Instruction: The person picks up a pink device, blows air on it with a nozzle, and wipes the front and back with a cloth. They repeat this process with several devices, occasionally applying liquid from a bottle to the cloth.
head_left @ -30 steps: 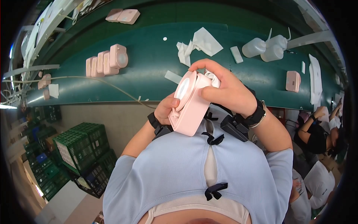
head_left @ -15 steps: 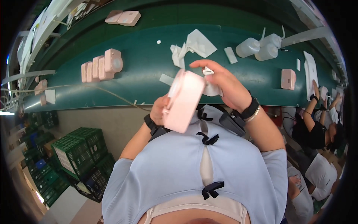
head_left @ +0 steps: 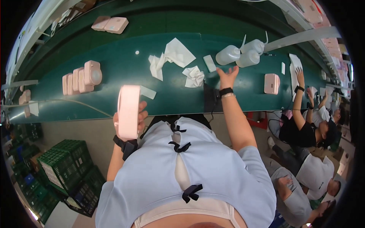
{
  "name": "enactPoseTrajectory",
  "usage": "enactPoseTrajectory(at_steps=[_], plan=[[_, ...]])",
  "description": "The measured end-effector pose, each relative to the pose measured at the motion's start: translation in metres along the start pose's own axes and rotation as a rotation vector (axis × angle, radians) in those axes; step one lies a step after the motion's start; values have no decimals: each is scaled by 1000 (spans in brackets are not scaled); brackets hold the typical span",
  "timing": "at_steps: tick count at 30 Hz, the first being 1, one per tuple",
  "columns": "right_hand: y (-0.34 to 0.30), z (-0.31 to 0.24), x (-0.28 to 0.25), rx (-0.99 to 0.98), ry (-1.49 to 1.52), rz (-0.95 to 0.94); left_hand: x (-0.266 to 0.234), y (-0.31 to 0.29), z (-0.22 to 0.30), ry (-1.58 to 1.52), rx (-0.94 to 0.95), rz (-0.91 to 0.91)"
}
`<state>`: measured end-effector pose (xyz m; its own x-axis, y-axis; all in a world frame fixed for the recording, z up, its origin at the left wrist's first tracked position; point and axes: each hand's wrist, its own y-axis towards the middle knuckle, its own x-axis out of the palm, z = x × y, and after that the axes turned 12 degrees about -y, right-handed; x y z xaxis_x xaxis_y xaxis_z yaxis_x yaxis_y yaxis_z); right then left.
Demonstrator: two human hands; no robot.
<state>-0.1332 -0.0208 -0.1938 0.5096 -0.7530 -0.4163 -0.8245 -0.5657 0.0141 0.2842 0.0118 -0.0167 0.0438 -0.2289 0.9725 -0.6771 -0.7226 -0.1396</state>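
My left hand [head_left: 142,116] grips a pale pink boxy device [head_left: 130,110] with rounded corners, held upright in front of the table's near edge. Its exact kind does not show. My right hand [head_left: 228,78] stretches over the table with thumb and fingers apart and nothing in it. Just beyond its fingers are a small white block [head_left: 209,63] and translucent squeeze bottles, the nearest bottle [head_left: 228,56] having a thin spout. To its left, a crumpled white cloth [head_left: 194,76] lies on the green table [head_left: 167,100]. Another white cloth [head_left: 178,53] is spread farther back.
Several similar pink devices [head_left: 92,73] stand in a row at left; one pink device [head_left: 271,84] sits at right. Two more pink devices [head_left: 116,25] rest at the back. Green crates [head_left: 62,165] are stacked below left. Other people work along the table at right.
My right hand has let go of the crumpled cloth, now on the table, and moved right toward the bottles. My left hand has drawn the pink device left and turned it more upright.
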Motion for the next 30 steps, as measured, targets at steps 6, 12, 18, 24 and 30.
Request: enactPoseTrajectory(at_steps=[6, 12, 18, 24, 30], plan=[[61, -17, -9, -150, 227, -292, -2, -6, -3, 28, 37, 69], [8, -42, -73, -330, -320, -395, -6, -5, -3, -15, 36, 11], [-100, -51, -137, -324, -921, -598, 2, 5, -3, -4, 57, 28], [-114, -41, -136, -335, -909, -542, 5, 6, -8, 41, 29, 30], [-121, -45, -137, -361, -923, -556, 1, 8, -7, 51, -13, 14]])
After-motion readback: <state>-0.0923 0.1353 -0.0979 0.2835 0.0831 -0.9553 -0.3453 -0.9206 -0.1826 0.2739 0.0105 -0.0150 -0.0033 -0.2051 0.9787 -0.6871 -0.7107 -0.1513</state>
